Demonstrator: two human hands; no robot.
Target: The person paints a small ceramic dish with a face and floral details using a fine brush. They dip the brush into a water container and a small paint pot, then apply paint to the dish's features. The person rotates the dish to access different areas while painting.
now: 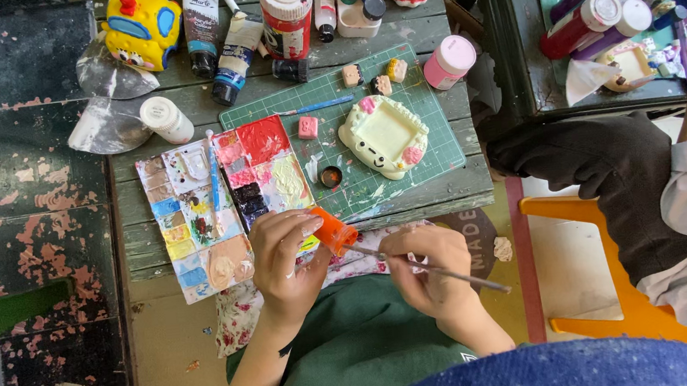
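The left hand (282, 260) grips a small orange piece (334, 230) by its fingertips just off the tabletop (447, 190) edge, while the right hand (429, 265) pinches a thin paintbrush (438, 270) whose tip meets the piece. Beyond them lie a paint palette (224, 202) and a cream animal-shaped frame (384, 135) on a green cutting mat (428, 106), with paint bottles (286, 10) behind.

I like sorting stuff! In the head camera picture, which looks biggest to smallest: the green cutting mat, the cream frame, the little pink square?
1. Green cutting mat
2. Cream frame
3. Little pink square
All lie flat on one table, so nearness hardly matters.
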